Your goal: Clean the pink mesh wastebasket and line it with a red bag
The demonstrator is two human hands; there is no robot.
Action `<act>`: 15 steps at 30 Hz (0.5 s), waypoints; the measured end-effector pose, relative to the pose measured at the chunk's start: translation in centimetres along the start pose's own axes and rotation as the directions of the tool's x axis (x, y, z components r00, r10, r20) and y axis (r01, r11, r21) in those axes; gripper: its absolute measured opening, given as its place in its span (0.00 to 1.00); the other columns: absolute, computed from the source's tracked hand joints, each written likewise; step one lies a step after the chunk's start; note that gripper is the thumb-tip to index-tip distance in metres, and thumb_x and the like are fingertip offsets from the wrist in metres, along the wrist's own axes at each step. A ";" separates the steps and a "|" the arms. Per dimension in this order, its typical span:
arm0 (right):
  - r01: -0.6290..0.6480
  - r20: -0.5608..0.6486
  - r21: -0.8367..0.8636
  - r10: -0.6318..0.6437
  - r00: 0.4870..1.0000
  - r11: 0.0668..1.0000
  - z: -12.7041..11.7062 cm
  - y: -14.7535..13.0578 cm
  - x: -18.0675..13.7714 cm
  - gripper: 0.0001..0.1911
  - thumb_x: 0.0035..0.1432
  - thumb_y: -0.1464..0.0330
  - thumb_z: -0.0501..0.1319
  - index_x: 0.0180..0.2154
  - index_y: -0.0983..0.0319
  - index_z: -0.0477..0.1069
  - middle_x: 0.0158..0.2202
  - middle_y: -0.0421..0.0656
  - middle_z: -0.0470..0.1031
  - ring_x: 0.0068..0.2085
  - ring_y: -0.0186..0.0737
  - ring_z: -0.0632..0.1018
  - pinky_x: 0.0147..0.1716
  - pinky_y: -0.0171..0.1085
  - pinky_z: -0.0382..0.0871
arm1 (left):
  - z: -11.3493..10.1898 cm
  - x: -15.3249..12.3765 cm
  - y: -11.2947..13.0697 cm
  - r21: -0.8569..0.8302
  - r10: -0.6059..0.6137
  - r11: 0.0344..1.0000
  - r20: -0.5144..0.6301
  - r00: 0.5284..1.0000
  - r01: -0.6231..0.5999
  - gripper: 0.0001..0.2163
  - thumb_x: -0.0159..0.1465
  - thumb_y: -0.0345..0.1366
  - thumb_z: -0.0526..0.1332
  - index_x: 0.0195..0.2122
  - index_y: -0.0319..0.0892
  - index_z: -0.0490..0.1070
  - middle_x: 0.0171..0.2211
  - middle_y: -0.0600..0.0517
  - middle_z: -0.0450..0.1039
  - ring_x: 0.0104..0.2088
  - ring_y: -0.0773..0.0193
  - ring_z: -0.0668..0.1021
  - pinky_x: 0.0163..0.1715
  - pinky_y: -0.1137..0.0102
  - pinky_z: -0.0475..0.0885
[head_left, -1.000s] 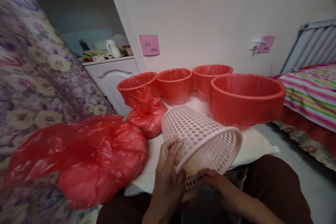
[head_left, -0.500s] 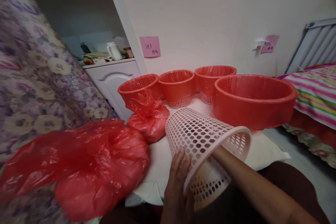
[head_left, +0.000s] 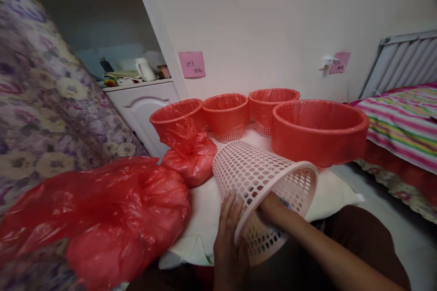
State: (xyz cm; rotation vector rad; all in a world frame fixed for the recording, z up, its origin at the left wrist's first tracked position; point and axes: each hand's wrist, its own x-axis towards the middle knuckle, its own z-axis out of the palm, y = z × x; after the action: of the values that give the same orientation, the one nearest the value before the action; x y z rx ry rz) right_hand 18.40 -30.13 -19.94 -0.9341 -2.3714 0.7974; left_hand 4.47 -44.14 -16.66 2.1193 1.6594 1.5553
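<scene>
We have a pale pink basket (head_left: 252, 168) tipped before us, base far left, mouth near right. Our left hand (head_left: 228, 227) grips its left rim; our right hand (head_left: 269, 207) is inside, fingers hidden, so we cannot tell its grip.

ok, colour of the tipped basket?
The tipped basket is pale pink, clearest in the head view.

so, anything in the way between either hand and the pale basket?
Nothing visible. The left hand touches the pale basket near its rim; the right hand reaches into its open mouth, fingertips hidden. The large red bag lies off to the left, not between.
</scene>
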 end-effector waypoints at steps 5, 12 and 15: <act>-0.022 0.088 -0.015 0.023 0.996 1.000 0.1 0.5 -7.2 0.23 0.48 0.79 0.58 0.46 0.57 0.74 0.50 0.48 0.74 0.50 0.48 0.73 0.52 0.46 0.66 | -0.7 1.1 0.7 0.091 0.031 0.995 0.041 0.999 -0.034 0.29 0.63 0.22 0.49 0.65 0.52 0.53 0.67 0.50 0.55 0.68 0.58 0.55 0.64 0.52 0.58; 0.091 0.145 0.383 -0.157 0.977 0.919 -2.1 -0.8 -10.6 0.35 0.38 0.83 0.51 0.49 0.56 0.73 0.48 0.44 0.75 0.50 0.41 0.75 0.51 0.41 0.68 | -2.8 3.3 2.5 0.177 0.142 0.970 0.150 0.978 -0.167 0.32 0.59 0.18 0.48 0.63 0.49 0.56 0.65 0.48 0.57 0.66 0.59 0.60 0.63 0.52 0.60; 0.140 0.039 0.382 -0.167 0.985 0.913 -2.6 -0.6 -7.7 0.38 0.36 0.84 0.49 0.49 0.57 0.73 0.49 0.44 0.76 0.52 0.42 0.74 0.55 0.44 0.66 | -3.6 4.4 2.5 0.207 0.121 0.967 0.153 0.981 -0.151 0.35 0.55 0.16 0.47 0.63 0.49 0.57 0.64 0.48 0.59 0.65 0.59 0.62 0.62 0.54 0.63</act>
State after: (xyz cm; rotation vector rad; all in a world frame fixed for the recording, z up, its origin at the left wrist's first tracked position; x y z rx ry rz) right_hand 24.78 -35.16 -19.18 -0.5600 -2.2000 1.1862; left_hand 3.44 -43.80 -10.57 2.4355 1.7413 1.2702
